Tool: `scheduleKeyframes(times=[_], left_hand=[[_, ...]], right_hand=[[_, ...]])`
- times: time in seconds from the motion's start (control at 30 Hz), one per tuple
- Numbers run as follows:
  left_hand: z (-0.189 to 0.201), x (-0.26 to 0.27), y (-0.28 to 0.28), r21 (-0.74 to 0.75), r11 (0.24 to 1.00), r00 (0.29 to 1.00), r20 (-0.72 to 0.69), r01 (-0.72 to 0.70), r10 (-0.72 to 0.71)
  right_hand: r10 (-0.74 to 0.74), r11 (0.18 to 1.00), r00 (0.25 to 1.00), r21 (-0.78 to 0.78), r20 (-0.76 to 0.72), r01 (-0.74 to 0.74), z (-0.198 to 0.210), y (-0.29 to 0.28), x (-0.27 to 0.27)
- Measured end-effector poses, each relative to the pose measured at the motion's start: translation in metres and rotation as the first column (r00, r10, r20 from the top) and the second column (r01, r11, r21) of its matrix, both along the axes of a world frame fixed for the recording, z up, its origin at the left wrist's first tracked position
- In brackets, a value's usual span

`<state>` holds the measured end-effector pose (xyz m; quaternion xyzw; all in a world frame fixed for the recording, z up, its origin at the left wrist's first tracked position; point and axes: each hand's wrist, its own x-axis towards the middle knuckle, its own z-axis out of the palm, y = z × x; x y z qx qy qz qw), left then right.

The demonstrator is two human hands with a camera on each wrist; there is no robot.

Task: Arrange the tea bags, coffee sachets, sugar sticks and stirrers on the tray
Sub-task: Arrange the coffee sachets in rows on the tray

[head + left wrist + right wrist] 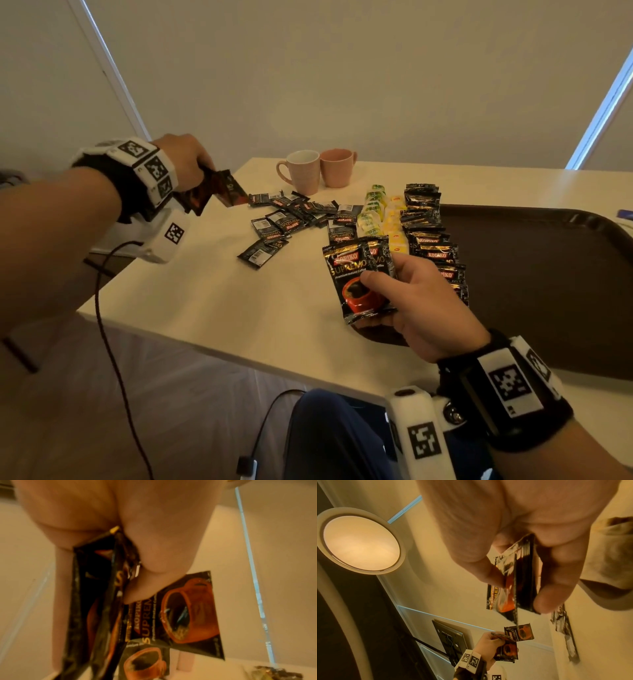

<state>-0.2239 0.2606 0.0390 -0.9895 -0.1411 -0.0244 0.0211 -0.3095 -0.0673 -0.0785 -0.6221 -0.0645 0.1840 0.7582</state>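
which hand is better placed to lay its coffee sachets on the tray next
Right, probably. The right hand grips its coffee sachets right over the tray's near-left edge, beside the row of sachets already there. The left hand holds its sachets off beyond the table's left edge.

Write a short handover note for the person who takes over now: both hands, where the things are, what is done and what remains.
Left hand: holds a few black coffee sachets, raised off the table's left edge.
Right hand: holds a few black Kopiko Supremo sachets by the brown plastic tray.
Done: rows of sachets and yellow and green tea bags at the tray's left side.
Left: place held sachets; gather small dark packets loose on the cream table. Stirrers not visible.
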Motion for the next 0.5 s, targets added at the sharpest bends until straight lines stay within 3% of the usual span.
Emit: scheduleKeyframes(times=[0.23, 0.4, 0.5], left_hand=[[0.016, -0.008, -0.073, -0.108, 0.964, 0.959, -0.121, 0.243, -0.255], [0.005, -0.015, -0.14, -0.178, 0.878, 0.849, -0.23, 0.444, -0.476], [-0.001, -0.017, -0.181, -0.183, 0.82, 0.78, -0.252, 0.542, -0.572]], right_hand=[[-0.171, 0.983, 0.984, -0.05, 0.057, 0.174, 0.017, -0.019, 0.019], [-0.207, 0.951, 0.956, -0.187, 0.207, 0.247, 0.023, -0.041, 0.033], [-0.153, 0.901, 0.931, -0.34, 0.331, 0.269, 0.023, -0.052, 0.037]])
